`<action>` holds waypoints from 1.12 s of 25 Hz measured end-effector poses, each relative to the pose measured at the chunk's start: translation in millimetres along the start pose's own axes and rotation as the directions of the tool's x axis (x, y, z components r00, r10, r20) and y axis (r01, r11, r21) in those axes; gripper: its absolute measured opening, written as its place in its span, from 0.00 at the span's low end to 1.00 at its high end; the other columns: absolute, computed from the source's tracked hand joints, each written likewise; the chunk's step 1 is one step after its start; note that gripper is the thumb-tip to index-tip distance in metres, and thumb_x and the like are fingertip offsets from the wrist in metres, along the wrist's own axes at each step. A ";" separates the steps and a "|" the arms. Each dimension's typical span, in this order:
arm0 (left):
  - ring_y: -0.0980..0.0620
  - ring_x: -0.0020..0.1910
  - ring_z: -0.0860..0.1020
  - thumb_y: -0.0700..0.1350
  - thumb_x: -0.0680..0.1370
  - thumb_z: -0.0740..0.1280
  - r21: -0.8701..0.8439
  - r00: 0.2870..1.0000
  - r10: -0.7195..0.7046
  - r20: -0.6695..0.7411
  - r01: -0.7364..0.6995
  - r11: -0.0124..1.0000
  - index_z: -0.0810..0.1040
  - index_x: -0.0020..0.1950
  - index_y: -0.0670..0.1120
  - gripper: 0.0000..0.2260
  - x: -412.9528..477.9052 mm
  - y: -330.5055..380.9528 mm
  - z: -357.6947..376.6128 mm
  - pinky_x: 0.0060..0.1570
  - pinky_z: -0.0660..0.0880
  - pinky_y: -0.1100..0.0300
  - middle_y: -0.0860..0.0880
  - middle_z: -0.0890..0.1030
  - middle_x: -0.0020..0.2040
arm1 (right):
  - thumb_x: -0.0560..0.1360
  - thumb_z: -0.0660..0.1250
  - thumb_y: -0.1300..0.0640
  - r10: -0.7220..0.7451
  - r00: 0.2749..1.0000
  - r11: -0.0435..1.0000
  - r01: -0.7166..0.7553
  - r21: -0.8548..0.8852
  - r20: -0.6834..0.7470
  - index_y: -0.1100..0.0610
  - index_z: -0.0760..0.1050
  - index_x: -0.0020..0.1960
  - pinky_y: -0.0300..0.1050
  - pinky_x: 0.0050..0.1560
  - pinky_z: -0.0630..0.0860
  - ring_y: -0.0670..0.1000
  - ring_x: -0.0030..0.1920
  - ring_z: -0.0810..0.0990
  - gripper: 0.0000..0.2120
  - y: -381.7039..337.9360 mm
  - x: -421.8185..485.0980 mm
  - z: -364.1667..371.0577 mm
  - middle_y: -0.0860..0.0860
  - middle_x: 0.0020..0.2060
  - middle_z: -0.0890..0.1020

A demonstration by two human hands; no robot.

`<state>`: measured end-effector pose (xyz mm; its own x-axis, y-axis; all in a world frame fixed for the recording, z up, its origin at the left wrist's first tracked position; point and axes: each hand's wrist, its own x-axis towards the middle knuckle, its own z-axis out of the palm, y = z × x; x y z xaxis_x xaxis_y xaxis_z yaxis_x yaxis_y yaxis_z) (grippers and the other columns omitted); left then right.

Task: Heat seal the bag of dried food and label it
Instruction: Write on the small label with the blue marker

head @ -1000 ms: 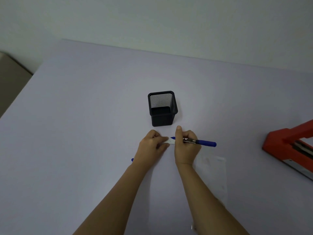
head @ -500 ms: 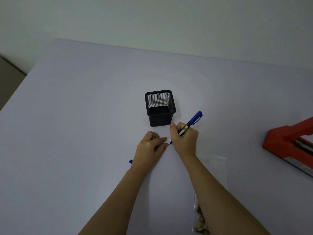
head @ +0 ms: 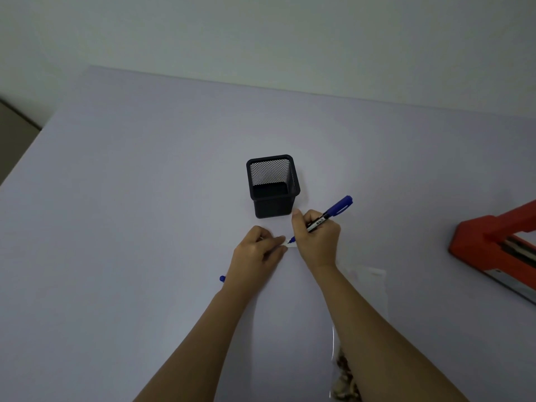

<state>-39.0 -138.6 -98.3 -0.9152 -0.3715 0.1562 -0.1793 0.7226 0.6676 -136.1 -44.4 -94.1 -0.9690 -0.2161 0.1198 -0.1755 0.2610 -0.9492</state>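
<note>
A small white label [head: 291,243] lies on the table in front of the pen holder. My left hand [head: 256,252] presses its left edge down with the fingertips. My right hand [head: 317,236] grips a blue marker [head: 329,215] in a writing hold, its tip touching the label. The clear bag of dried food [head: 367,288] lies flat under my right forearm, its top end near the wrist and the food [head: 343,381] at the bottom edge. A blue marker cap [head: 222,278] peeks out left of my left wrist.
A black mesh pen holder [head: 272,185] stands empty just beyond my hands. The red heat sealer [head: 493,245] sits at the right edge of the lilac table [head: 130,213], partly cut off. A wall runs along the far table edge.
The marker swung from lying level in my right hand to a slanted writing hold, and its tip came down onto the label. My left hand stayed on the label.
</note>
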 end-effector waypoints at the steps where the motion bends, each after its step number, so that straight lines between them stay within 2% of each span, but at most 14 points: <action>1: 0.57 0.37 0.73 0.44 0.73 0.70 0.005 1.000 0.006 -0.005 -0.006 1.000 0.84 0.51 0.42 0.10 0.0 0.2 0.2 0.39 0.65 0.75 0.46 0.78 0.41 | 0.73 0.68 0.63 -0.001 1.000 1.000 0.001 0.003 -0.012 0.54 0.66 0.25 0.27 0.30 0.70 0.45 0.22 0.72 0.20 1.0 -0.6 0.4 0.45 0.19 0.70; 3: 0.54 0.37 0.75 0.48 0.75 0.65 0.024 1.000 0.030 -0.008 -0.030 0.999 0.84 0.49 0.42 0.13 0.3 1.7 0.3 0.38 0.68 0.70 0.46 0.78 0.41 | 0.73 0.68 0.64 -0.015 0.999 1.000 0.016 0.015 -0.048 0.51 0.64 0.24 0.26 0.30 0.68 0.43 0.21 0.72 0.22 2.4 -2.5 0.5 0.42 0.18 0.69; 6: 0.51 0.35 0.78 0.48 0.75 0.60 0.063 0.997 0.073 -0.015 -0.072 0.995 0.83 0.44 0.40 0.15 4.0 3.3 1.8 0.38 0.70 0.67 0.45 0.80 0.39 | 0.71 0.67 0.61 -0.081 0.993 0.997 0.082 0.007 -0.081 0.55 0.65 0.25 0.25 0.30 0.67 0.41 0.21 0.71 0.18 3.1 -6.0 1.2 0.40 0.19 0.68; 11: 0.50 0.30 0.76 0.46 0.75 0.59 0.132 0.994 0.106 -0.021 -0.102 0.986 0.81 0.39 0.40 0.14 10.4 4.6 2.9 0.32 0.69 0.66 0.45 0.78 0.35 | 0.72 0.64 0.55 -0.168 0.980 0.986 0.166 -0.021 -0.104 0.62 0.66 0.24 0.28 0.28 0.66 0.48 0.23 0.70 0.20 5.7 -7.7 3.5 0.48 0.19 0.69; 13: 0.50 0.31 0.77 0.47 0.74 0.59 0.141 0.995 0.095 -0.044 -0.088 0.986 0.81 0.40 0.40 0.15 9.2 2.7 5.0 0.32 0.70 0.67 0.45 0.79 0.36 | 0.71 0.65 0.56 -0.193 0.976 0.981 0.191 -0.026 -0.103 0.61 0.66 0.25 0.25 0.28 0.64 0.42 0.23 0.70 0.19 5.5 -8.3 4.5 0.48 0.20 0.69; 15: 0.50 0.34 0.79 0.48 0.75 0.60 0.120 0.996 0.057 -0.070 -0.048 0.992 0.82 0.45 0.39 0.15 6.2 0.5 6.5 0.35 0.73 0.64 0.44 0.80 0.38 | 0.71 0.67 0.59 -0.194 0.977 0.981 0.193 -0.016 -0.093 0.60 0.67 0.25 0.24 0.29 0.64 0.39 0.23 0.70 0.18 5.6 -8.3 5.2 0.48 0.21 0.70; 18: 0.48 0.37 0.80 0.45 0.76 0.60 0.113 0.992 0.052 -0.115 -0.039 0.993 0.82 0.49 0.38 0.15 -3.3 -2.5 8.2 0.38 0.76 0.62 0.43 0.81 0.41 | 0.72 0.66 0.57 -0.198 0.977 0.980 0.199 0.002 -0.082 0.61 0.68 0.26 0.26 0.29 0.66 0.47 0.24 0.71 0.17 7.2 -6.3 6.3 0.54 0.21 0.73; 22: 0.47 0.43 0.79 0.43 0.75 0.60 0.177 0.990 0.093 -0.106 -0.073 0.982 0.83 0.51 0.39 0.14 -20.1 -2.7 9.8 0.45 0.74 0.62 0.42 0.82 0.46 | 0.72 0.65 0.55 -0.198 0.977 0.980 0.198 -0.013 -0.073 0.63 0.71 0.27 0.40 0.26 0.71 0.54 0.23 0.73 0.18 9.5 -5.1 6.5 0.57 0.22 0.75; 25: 0.49 0.47 0.75 0.43 0.75 0.59 0.224 0.989 0.113 -0.098 -0.089 0.971 0.83 0.52 0.39 0.15 -24.5 -1.9 11.8 0.46 0.75 0.60 0.42 0.81 0.49 | 0.73 0.65 0.56 -0.233 0.970 0.972 0.231 -0.045 -0.066 0.63 0.69 0.26 0.40 0.24 0.69 0.54 0.21 0.71 0.19 9.7 -6.0 7.1 0.57 0.20 0.74; 28: 0.52 0.48 0.71 0.42 0.75 0.58 0.229 0.987 0.119 -0.110 -0.091 0.969 0.82 0.52 0.39 0.15 -24.4 -3.1 12.1 0.48 0.72 0.62 0.43 0.81 0.49 | 0.73 0.64 0.56 -0.246 0.967 0.968 0.242 -0.063 -0.067 0.63 0.67 0.24 0.40 0.22 0.67 0.52 0.20 0.68 0.21 9.7 -6.6 7.3 0.56 0.19 0.72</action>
<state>-20.5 -124.7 -113.0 -0.8847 -0.3448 0.3137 -0.1729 0.8676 0.4662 -130.1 -47.2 -106.1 -0.9053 -0.2103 0.3690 -0.4156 0.2594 -0.8718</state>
